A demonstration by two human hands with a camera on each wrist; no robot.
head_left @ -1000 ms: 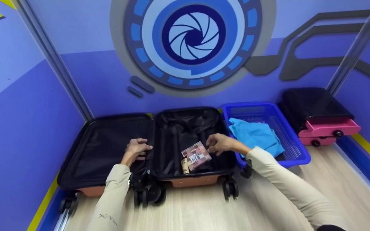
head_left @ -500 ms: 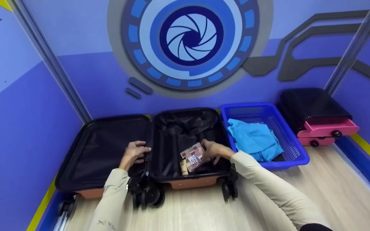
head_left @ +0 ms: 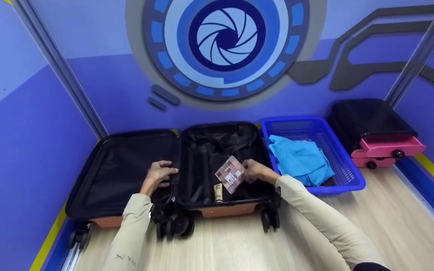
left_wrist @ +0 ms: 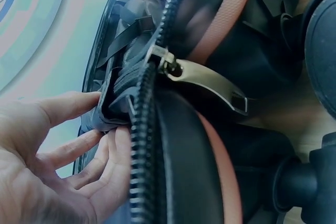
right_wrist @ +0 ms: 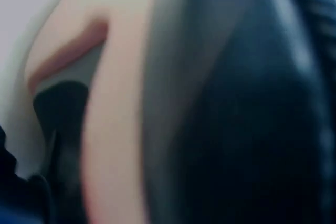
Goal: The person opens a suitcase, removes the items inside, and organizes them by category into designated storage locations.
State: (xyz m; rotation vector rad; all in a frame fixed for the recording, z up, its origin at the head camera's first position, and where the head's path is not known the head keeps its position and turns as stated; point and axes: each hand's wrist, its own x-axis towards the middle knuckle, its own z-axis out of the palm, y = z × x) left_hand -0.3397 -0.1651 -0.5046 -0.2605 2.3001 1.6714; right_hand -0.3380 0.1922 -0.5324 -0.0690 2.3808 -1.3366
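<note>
In the head view my right hand (head_left: pixel 252 170) pinches the right edge of an eyeshadow palette (head_left: pixel 230 174), held tilted over the right half of an open suitcase (head_left: pixel 198 158). A small tan tube (head_left: pixel 218 192) lies beneath it on the black lining. My left hand (head_left: pixel 159 174) is at the seam between the two halves. Up close in the left wrist view, thumb and fingers of the left hand (left_wrist: pixel 68 156) pinch a dark fabric edge (left_wrist: pixel 113 106) beside the zipper (left_wrist: pixel 142 145). The right wrist view is blurred, with the suitcase shell (right_wrist: pixel 118 129) filling much of it.
A blue plastic basket (head_left: pixel 352 180) holding a light blue cloth (head_left: pixel 301 160) stands right of the suitcase. Beyond it sits a black box with pink drawers (head_left: pixel 388 146). Suitcase wheels (head_left: pixel 175 226) stick out toward me. A painted wall (head_left: pixel 119 90) stands behind everything.
My right hand has come in from the right, taken hold of the palette and lifted it off the tube. The left hand stays at the seam.
</note>
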